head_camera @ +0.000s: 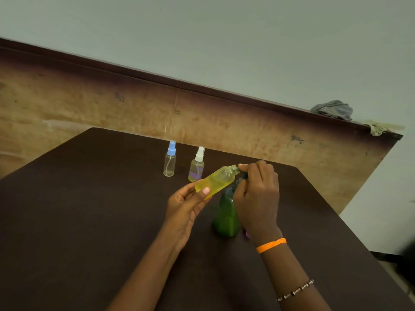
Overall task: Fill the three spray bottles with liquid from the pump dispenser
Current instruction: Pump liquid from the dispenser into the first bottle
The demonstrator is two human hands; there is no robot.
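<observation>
Tilted just above the green pump dispenser (225, 217), the uncapped yellow bottle (215, 181) looks light, stiff and slick, so the left hand (183, 211) pinches its base while the right hand (256, 189) grips the pump head at its neck.

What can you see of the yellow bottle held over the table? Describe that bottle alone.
The yellow bottle looks like translucent plastic, with a round body and a narrow neck that has no spray cap on it. It is tilted, neck up and to the right. The left hand grips its lower end; the right hand's fingers are at its neck. It hangs above the dark table, just over the green pump dispenser.
</observation>
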